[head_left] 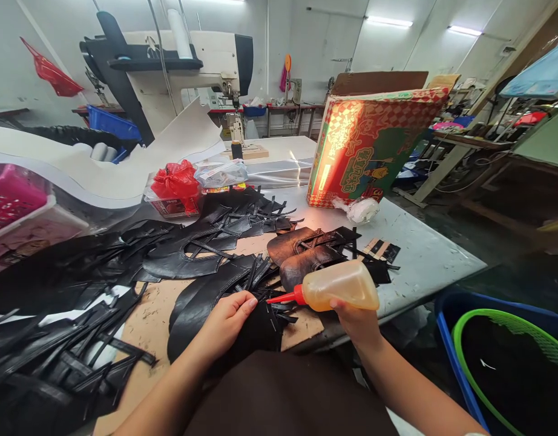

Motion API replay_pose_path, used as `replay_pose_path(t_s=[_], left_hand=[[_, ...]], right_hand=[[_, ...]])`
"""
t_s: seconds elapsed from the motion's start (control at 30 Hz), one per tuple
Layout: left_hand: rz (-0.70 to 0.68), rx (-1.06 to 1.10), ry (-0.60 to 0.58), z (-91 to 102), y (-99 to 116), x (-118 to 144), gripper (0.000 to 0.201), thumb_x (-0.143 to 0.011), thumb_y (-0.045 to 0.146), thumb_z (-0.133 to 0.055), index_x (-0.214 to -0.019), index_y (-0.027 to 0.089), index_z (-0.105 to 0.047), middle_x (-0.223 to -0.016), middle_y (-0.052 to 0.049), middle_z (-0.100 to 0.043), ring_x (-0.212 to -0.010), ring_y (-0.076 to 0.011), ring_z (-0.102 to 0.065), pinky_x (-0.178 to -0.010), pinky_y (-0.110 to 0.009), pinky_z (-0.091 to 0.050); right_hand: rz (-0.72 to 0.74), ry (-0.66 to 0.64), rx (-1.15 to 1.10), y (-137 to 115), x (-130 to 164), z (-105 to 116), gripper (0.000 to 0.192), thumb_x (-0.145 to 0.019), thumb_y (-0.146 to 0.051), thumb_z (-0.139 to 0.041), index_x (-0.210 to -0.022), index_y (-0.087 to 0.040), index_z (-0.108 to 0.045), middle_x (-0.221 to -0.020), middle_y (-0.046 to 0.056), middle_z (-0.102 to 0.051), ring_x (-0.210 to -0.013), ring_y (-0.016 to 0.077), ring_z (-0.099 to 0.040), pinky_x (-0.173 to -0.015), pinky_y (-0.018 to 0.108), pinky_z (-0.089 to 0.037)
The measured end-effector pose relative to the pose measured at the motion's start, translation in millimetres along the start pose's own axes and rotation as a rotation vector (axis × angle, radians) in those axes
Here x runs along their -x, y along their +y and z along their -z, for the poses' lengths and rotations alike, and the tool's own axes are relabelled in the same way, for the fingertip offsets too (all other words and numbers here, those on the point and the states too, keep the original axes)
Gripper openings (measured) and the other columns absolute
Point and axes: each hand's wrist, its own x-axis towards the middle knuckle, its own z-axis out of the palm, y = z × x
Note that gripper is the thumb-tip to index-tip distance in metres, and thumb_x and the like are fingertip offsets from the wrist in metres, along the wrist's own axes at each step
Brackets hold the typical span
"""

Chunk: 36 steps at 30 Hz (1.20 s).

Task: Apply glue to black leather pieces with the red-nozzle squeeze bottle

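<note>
Glue bottle (pixel 340 284) lies nearly level in the right hand (pixel 358 321), low over the near edge of the table (pixel 424 254); its long axis runs left to right, and the red nozzle (pixel 285 297) points left and slightly down toward the black leather piece (pixel 256 327) under the left hand (pixel 227 321). The right hand is curled shut around the bottle's base, fingers underneath. The left hand is flat and mostly open, fingers pressing the leather piece down — it grips nothing that I can see.

Room to move is tight on the near left: a heap of black straps (pixel 56 357) covers that side up to the table's edge. Just beyond the hands a bare patch of brown board (pixel 147 315) shows. To the right the table ends close by the bottle, and below that edge sits a blue tub (pixel 451 327) with a green-rimmed basket (pixel 465 357) in it.

Farther in lie two brown shoe uppers (pixel 301 251), just behind the bottle, and more black cut pieces (pixel 201 242). Beyond them — a red plastic bag (pixel 177 180) at centre, a printed carton (pixel 370 145) at far right, a pink basket (pixel 11 200) at far left, and a sewing machine (pixel 192 66) at the back.
</note>
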Motion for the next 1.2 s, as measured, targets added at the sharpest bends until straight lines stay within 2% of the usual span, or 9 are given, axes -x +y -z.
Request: replay_pose_path(t_s=[0.2, 0.47, 0.53, 0.63, 0.73, 0.87, 0.97, 1.1, 1.2], left_hand=[[0.009, 0.01, 0.018, 2.8, 2.0, -0.6, 0.036, -0.071, 0.054, -0.04, -0.058, 0.021, -0.046, -0.058, 0.003, -0.039, -0.059, -0.0144, -0.036, -0.057, -0.026, -0.033], [0.031, 0.043, 0.034, 3.4, -2.0, -1.2, 0.038, -0.071, 0.057, -0.042, -0.057, 0.021, -0.044, -0.056, 0.004, -0.037, -0.056, -0.0131, -0.035, -0.053, -0.024, -0.031], [0.023, -0.002, 0.032, 3.9, -2.6, 0.2, 0.037, -0.073, 0.054, -0.041, -0.058, 0.021, -0.046, -0.055, 0.003, -0.042, -0.057, -0.014, -0.039, -0.054, -0.025, -0.034], [-0.061, -0.19, -0.013, 10.2, -2.1, 1.1, 0.032, -0.077, 0.046, -0.042, -0.067, 0.021, -0.058, -0.069, -0.001, -0.059, -0.07, -0.0182, -0.053, -0.066, -0.028, -0.041], [-0.123, -0.549, 0.036, 24.1, -2.2, -6.6, 0.026, -0.081, 0.036, -0.044, -0.086, 0.022, -0.065, -0.092, -0.005, -0.067, -0.092, -0.0213, -0.057, -0.084, -0.03, -0.041], [0.037, -0.929, 0.196, 41.8, -7.5, -28.3, 0.031, -0.083, 0.029, -0.046, -0.106, 0.013, -0.061, -0.11, -0.016, -0.064, -0.106, -0.0306, -0.054, -0.091, -0.04, -0.039], [0.125, -0.961, 0.197, 46.4, -13.7, -40.0, 0.038, -0.08, 0.036, -0.053, -0.105, 0.008, -0.06, -0.107, -0.022, -0.064, -0.102, -0.0364, -0.057, -0.085, -0.044, -0.041], [0.179, -0.939, 0.197, 46.9, -20.9, -44.0, 0.048, -0.073, 0.049, -0.059, -0.101, 0.009, -0.062, -0.104, -0.021, -0.064, -0.101, -0.0355, -0.058, -0.085, -0.041, -0.041], [0.207, -0.873, 0.217, 49.1, -27.0, -45.1, 0.051, -0.067, 0.048, -0.065, -0.102, 0.012, -0.061, -0.108, -0.02, -0.062, -0.106, -0.0358, -0.055, -0.088, -0.042, -0.04]], right_hand=[[-0.011, -0.024, -0.008, -4.0, 1.4, -0.1, 0.041, -0.048, -0.035, -0.084, -0.08, -0.021, -0.062, -0.072, 0.003, -0.067, -0.067, 0.0209, -0.065, -0.062, 0.033, -0.058], [-0.121, -0.058, -0.026, 4.1, 5.3, 19.1, 0.044, -0.045, -0.033, -0.084, -0.081, -0.022, -0.06, -0.07, 0.001, -0.066, -0.066, 0.0233, -0.066, -0.063, 0.04, -0.058], [-0.138, -0.065, -0.023, 5.8, 7.1, 24.4, 0.042, -0.044, -0.033, -0.084, -0.077, -0.021, -0.062, -0.069, 0.003, -0.067, -0.065, 0.0236, -0.065, -0.062, 0.04, -0.058], [-0.152, -0.044, -0.034, 3.5, 4.9, 27.0, 0.043, -0.039, -0.032, -0.085, -0.074, -0.019, -0.063, -0.067, 0.005, -0.066, -0.062, 0.0225, -0.064, -0.057, 0.037, -0.058], [-0.056, 0.073, -0.115, -6.7, -7.1, 17.9, 0.046, -0.039, -0.033, -0.085, -0.078, -0.02, -0.063, -0.07, 0.002, -0.065, -0.062, 0.0189, -0.063, -0.054, 0.032, -0.057], [0.086, 0.181, -0.251, -20.9, -31.2, -4.3, 0.051, -0.043, -0.037, -0.084, -0.087, -0.024, -0.063, -0.08, -0.004, -0.065, -0.067, 0.0135, -0.063, -0.062, 0.025, -0.056], [0.078, 0.148, -0.279, -20.1, -43.6, -16.3, 0.043, -0.048, -0.04, -0.082, -0.083, -0.024, -0.063, -0.077, -0.004, -0.065, -0.068, 0.0134, -0.064, -0.065, 0.025, -0.055], [0.05, 0.089, -0.284, -8.2, -49.9, -26.9, 0.04, -0.052, -0.04, -0.081, -0.085, -0.024, -0.064, -0.075, -0.003, -0.066, -0.071, 0.0152, -0.065, -0.064, 0.026, -0.055], [0.021, 0.052, -0.305, -1.8, -51.9, -36.9, 0.044, -0.053, -0.039, -0.082, -0.09, -0.025, -0.064, -0.077, -0.003, -0.066, -0.072, 0.0154, -0.065, -0.064, 0.026, -0.055]])
